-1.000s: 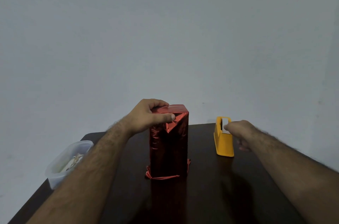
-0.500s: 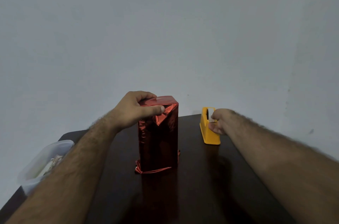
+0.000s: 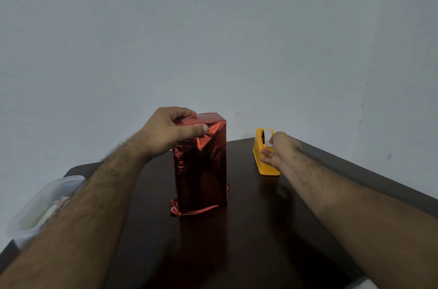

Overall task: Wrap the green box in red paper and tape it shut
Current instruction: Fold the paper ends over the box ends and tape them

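Observation:
A tall box wrapped in shiny red paper [image 3: 201, 170] stands upright in the middle of the dark table [image 3: 248, 229]; no green shows. My left hand [image 3: 170, 132] grips its top, thumb pressing the folded flap against the front face. Loose red paper crumples out at the box's foot. To the right sits a yellow tape dispenser [image 3: 263, 156]. My right hand [image 3: 279, 149] is on it, fingertips pinching the white tape end at the top of the dispenser.
A clear plastic container [image 3: 45, 201] with small items sits at the table's left edge, partly behind my left forearm. A plain grey wall rises right behind the table's far edge.
My right hand shifted on the dispenser and now pinches the tape end. The view swung a little, first left, then back. My left hand keeps its hold on the box top.

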The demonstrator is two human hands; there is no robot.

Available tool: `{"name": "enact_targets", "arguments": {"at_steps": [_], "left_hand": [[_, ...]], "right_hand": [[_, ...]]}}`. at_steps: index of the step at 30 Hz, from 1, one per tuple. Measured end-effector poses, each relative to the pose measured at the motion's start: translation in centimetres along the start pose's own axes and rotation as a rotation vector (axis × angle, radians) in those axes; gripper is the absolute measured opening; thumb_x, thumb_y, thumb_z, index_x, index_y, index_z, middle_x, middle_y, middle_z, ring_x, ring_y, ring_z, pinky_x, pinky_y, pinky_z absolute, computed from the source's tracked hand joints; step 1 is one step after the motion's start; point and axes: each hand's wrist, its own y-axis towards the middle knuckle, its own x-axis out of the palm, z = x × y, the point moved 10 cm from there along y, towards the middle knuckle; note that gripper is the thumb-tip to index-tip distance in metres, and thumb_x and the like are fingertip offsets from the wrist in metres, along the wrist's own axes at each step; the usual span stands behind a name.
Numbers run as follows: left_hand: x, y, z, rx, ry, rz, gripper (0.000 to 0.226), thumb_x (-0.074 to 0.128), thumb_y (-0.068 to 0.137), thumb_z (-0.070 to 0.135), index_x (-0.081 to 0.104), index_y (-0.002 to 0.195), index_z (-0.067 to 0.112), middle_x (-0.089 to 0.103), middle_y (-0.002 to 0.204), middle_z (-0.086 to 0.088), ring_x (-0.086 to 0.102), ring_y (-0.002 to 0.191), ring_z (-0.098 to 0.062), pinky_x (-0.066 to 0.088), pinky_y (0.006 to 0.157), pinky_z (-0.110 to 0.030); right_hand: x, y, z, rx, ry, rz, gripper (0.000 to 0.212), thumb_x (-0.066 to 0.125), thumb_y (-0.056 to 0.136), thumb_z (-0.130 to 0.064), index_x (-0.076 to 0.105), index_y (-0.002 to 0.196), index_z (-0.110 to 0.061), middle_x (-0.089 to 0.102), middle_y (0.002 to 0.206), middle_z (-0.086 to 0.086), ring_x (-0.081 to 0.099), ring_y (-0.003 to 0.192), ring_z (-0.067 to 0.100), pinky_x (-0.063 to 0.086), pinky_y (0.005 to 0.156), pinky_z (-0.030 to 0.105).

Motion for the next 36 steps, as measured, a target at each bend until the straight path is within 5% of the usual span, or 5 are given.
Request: {"name": "enact_targets", "arguments": {"at_steps": [6, 13, 18, 23, 36], "left_hand": [[-0.3, 0.3, -0.6, -0.024, 0.021, 0.024, 0.04, 0.09, 0.081, 0.032, 0.075, 0.117, 0.021, 0.081, 0.103, 0.003, 0.078, 0.093, -0.009, 0.061, 0.082, -0.024], [-0.2, 0.3, -0.7, -0.025, 0.012, 0.018, 0.03, 0.089, 0.08, 0.034, 0.076, 0.107, 0.027, 0.081, 0.102, 0.005, 0.078, 0.094, -0.013, 0.062, 0.092, -0.036], [-0.4, 0.3, -0.8, -0.033, 0.031, 0.032, 0.057, 0.089, 0.07, 0.046, 0.076, 0.119, 0.019, 0.081, 0.104, 0.004, 0.078, 0.096, -0.013, 0.061, 0.097, -0.04], [-0.2, 0.4, -0.9, -0.032, 0.005, 0.025, 0.039, 0.089, 0.076, 0.038, 0.078, 0.109, 0.022, 0.082, 0.101, -0.001, 0.079, 0.095, -0.02, 0.062, 0.097, -0.046], [-0.4, 0.7, -1.1, -0.023, 0.009, 0.033, 0.05, 0.087, 0.076, 0.037, 0.076, 0.12, 0.016, 0.082, 0.1, 0.003, 0.079, 0.09, -0.013, 0.059, 0.074, -0.021]], "right_hand": [[-0.4, -0.1, 0.6, -0.056, 0.037, -0.091, 0.005, 0.064, 0.097, -0.009, 0.061, 0.094, -0.009, 0.067, 0.109, 0.008, 0.073, 0.094, 0.035, 0.059, 0.091, 0.061], [-1.0, 0.7, 2.2, -0.059, 0.033, -0.134, 0.017, 0.071, 0.094, -0.006, 0.068, 0.11, -0.001, 0.074, 0.106, 0.012, 0.077, 0.09, 0.024, 0.062, 0.087, 0.06], [-1.6, 1.1, 2.6, -0.052, 0.067, -0.135, 0.02, 0.069, 0.094, -0.002, 0.067, 0.114, 0.0, 0.074, 0.11, 0.014, 0.077, 0.094, 0.025, 0.063, 0.084, 0.058], [-2.4, 1.3, 3.1, -0.07, 0.002, -0.113, 0.013, 0.074, 0.094, -0.006, 0.065, 0.104, -0.006, 0.072, 0.11, 0.012, 0.075, 0.096, 0.023, 0.065, 0.083, 0.055], [-3.1, 1.6, 3.8, -0.085, -0.109, -0.121, 0.02, 0.076, 0.097, -0.013, 0.068, 0.114, -0.005, 0.07, 0.111, 0.009, 0.073, 0.1, 0.023, 0.066, 0.078, 0.058]]}}
